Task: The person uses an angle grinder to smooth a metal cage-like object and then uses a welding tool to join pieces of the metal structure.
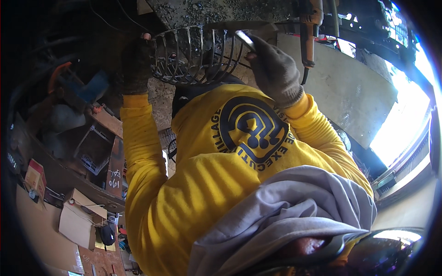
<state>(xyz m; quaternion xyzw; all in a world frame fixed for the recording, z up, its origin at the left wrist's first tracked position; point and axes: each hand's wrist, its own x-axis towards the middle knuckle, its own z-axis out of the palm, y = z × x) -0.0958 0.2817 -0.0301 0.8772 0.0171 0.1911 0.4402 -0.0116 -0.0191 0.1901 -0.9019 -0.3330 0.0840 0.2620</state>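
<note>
A cage-like frame of curved metal bars [188, 49] spans the space between my hands, above my lap. My gloved right hand [276, 69] is closed at the frame's right end. It grips a flat, pale metal strip [245, 40] that slants up and left from the fingers toward the rim. My left hand [134, 66], in a dark glove, is at the frame's left end. Deep shadow hides its fingers, so its grip cannot be made out. A small copper-coloured tip [146, 36] shows just above it.
An orange and black corded power tool [312, 27] hangs or lies right of the frame. Dark bits litter a surface [207, 11] beyond it. A grey sheet [338, 87] lies at right. A crate [93, 149], a cardboard box [82, 221] and clutter stand at left.
</note>
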